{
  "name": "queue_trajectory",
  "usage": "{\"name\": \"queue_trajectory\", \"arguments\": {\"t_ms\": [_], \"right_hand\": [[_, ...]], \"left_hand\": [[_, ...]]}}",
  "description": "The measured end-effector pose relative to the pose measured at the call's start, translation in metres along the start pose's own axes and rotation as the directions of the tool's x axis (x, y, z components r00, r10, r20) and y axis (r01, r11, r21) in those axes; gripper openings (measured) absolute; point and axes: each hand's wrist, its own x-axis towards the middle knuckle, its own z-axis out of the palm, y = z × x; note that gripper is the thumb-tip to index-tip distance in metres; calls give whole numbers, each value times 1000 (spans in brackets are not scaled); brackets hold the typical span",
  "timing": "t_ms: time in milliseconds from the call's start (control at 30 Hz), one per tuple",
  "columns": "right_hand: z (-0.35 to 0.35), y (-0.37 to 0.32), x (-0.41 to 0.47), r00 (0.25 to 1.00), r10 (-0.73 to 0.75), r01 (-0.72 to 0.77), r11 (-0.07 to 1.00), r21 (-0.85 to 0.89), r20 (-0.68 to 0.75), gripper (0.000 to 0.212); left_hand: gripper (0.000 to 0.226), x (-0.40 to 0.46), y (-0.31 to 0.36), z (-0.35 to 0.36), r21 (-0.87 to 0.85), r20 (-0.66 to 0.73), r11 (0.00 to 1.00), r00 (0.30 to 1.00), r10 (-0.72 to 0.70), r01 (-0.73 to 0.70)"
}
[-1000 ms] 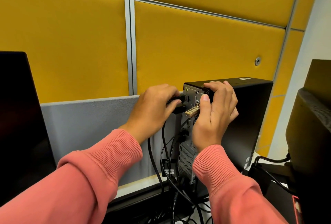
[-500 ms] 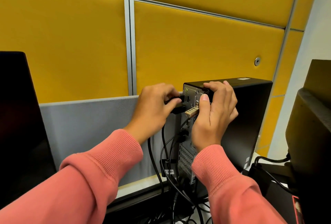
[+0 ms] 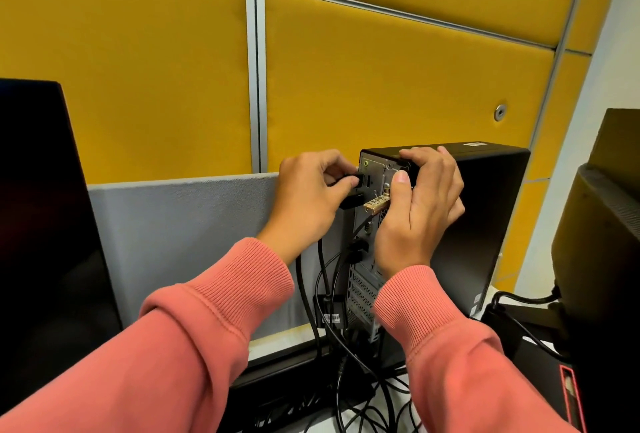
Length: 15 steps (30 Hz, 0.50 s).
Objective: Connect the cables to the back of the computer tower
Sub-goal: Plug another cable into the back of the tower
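A black cable plug is pinched between the thumb and curled fingers of the left hand and is held against the upper part of the rear panel of the computer tower; whether the plug is seated in a port cannot be told. The tower is stood upright on the worktop, with its rear panel turned toward the camera. The top rear edge of the tower is gripped by the right hand, whose fingers are curled over the top while the thumb is laid against the rear panel. Just below the plug, a small brass-coloured padlock is seen projecting from the rear panel, between the two hands. Lower on the rear panel, several black cables are already attached and are hung down to a loose tangle on the worktop at the foot of the tower. Both forearms are covered by pink ribbed sleeves. Behind the tower, to its left, a grey partition screen is set, and above it yellow wall panels are seen. A dark monitor is placed well to the left of the tower, and another dark monitor back is placed near its right.
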Motion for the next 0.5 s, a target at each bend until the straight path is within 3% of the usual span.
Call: {"name": "queue_trajectory", "arguments": {"t_ms": [133,300,500], "right_hand": [[0,0,0,1000,-9,9,1000,-6,3,23],[0,0,0,1000,-8,8,1000,2,5,24],[0,0,0,1000,1,-1,1000,7,2,24]], "left_hand": [[18,-3,0,-11,-54,40,998,999,-21,23],[16,-12,-12,-28,20,117,995,988,-100,98],[10,-26,-16,-31,8,77,995,992,-99,98]]}}
